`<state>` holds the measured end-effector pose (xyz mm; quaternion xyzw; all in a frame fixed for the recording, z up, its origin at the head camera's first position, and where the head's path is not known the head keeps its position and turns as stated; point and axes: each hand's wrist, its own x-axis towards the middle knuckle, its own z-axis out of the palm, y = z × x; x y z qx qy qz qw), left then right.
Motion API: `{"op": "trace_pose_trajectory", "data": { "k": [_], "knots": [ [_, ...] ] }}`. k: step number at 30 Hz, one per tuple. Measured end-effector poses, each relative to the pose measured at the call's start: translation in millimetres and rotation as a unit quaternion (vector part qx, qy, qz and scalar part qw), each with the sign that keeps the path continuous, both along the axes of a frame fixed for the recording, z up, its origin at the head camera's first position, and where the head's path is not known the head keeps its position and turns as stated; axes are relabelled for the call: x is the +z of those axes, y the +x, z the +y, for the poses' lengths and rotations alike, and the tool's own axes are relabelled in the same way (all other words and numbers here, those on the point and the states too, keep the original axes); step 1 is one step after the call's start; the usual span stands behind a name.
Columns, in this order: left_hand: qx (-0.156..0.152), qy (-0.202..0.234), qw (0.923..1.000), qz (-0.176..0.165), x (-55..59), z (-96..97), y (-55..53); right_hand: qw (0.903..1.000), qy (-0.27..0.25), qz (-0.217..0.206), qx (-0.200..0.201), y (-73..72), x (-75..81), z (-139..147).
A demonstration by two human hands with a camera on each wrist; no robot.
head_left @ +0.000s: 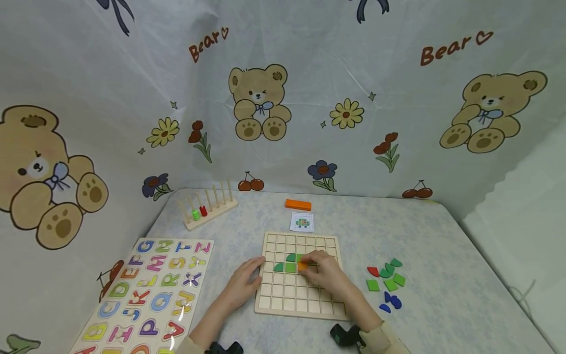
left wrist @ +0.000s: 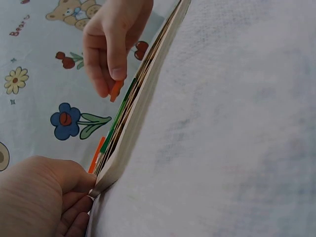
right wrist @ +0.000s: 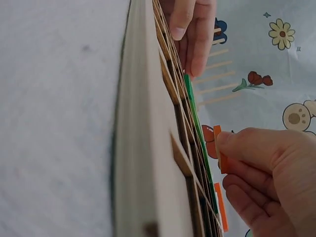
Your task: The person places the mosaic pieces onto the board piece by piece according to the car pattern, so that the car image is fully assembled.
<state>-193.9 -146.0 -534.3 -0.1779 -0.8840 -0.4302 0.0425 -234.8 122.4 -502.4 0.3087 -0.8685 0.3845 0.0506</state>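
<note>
A wooden grid board (head_left: 283, 300) lies on the table. Green squares (head_left: 290, 267) and dark green quarter-round pieces (head_left: 279, 267) sit in its upper middle cells. My right hand (head_left: 326, 273) pinches an orange square (right wrist: 220, 148) between thumb and finger, just off the board in the right wrist view. My left hand (head_left: 242, 284) rests against the board's left edge, thumb and fingertips touching it. In the left wrist view the left thumb (left wrist: 79, 177) is at the rim, the other fingers partly hidden. Above the board lies a small pattern card (head_left: 302, 222).
Loose red, green and blue pieces (head_left: 389, 284) lie right of the board. Behind the card is an orange bar (head_left: 298, 204). An alphabet board (head_left: 148, 295) lies at left, with a pegged wooden stand (head_left: 212, 215) beyond it. A bear-print cloth hangs behind.
</note>
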Motion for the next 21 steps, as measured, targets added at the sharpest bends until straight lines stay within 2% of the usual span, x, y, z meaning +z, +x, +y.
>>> {"op": "trace_pose_trajectory", "data": {
  "k": [10,21],
  "knots": [
    [-0.003,-0.003,0.9994,0.035,-0.1,0.5,-0.2,0.9988,0.025,0.040,0.007,-1.1,-9.9,0],
    [0.002,-0.004,0.9999,0.014,2.6,2.0,1.4,0.9971,0.023,0.073,0.002,-1.9,-13.9,-2]
  ]
}}
